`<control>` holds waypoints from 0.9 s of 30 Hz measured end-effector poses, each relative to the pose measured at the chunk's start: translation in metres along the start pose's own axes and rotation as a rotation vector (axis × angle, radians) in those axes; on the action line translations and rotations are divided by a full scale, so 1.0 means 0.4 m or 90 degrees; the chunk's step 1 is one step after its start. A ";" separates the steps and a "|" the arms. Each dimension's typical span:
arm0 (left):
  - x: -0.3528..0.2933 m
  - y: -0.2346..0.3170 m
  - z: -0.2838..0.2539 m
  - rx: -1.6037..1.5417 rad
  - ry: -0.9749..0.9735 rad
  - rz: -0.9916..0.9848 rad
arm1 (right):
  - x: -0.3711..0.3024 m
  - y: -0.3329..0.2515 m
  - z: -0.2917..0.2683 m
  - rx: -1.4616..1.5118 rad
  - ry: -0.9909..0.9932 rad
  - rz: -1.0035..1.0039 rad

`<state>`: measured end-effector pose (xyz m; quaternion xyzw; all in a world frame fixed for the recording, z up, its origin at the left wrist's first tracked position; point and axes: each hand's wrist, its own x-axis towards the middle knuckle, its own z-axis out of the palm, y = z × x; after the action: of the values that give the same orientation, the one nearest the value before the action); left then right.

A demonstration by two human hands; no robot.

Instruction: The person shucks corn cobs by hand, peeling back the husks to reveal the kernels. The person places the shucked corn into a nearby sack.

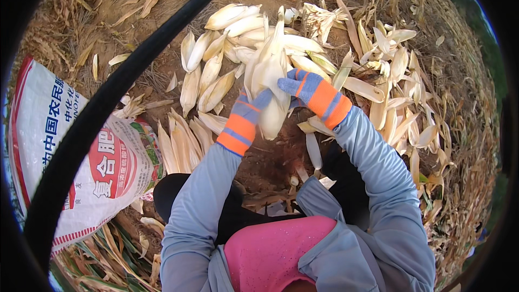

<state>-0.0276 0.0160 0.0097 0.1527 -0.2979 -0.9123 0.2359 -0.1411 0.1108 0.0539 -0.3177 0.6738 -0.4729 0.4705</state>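
Note:
An ear of corn in pale dry husk [270, 75] points away from me, its narrow tip over the pile. My left hand [246, 120], in a blue-grey and orange striped glove, is closed on the ear's left side near its thick end. On the opposite side, my right hand [316, 94], gloved the same way, grips the husk with bent fingers. Some fingertips are hidden behind the ear. Just beyond lies a heap of unhusked corn ears [216, 70], partly covered by the ear between my hands.
A white woven sack [81, 167] with red and blue print lies at my left. Loose empty husks [400, 97] are heaped on the right, with more husks [181, 143] by my left forearm. A black strap [124, 70] crosses the left side. Dry stalks cover the soil.

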 end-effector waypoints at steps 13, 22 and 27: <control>-0.035 -0.002 -0.041 -0.283 -0.106 -0.073 | 0.005 0.030 -0.055 0.219 -0.199 -0.070; -0.050 0.036 -0.090 -0.278 0.194 -0.014 | -0.046 -0.039 -0.092 0.166 -0.358 -0.136; -0.059 0.115 -0.129 -0.088 0.237 0.215 | -0.082 -0.125 -0.069 0.116 -0.265 -0.273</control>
<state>0.0296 -0.0286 0.0012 0.2496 -0.2073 -0.8343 0.4457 -0.1563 0.1313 0.1148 -0.4990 0.4352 -0.5446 0.5148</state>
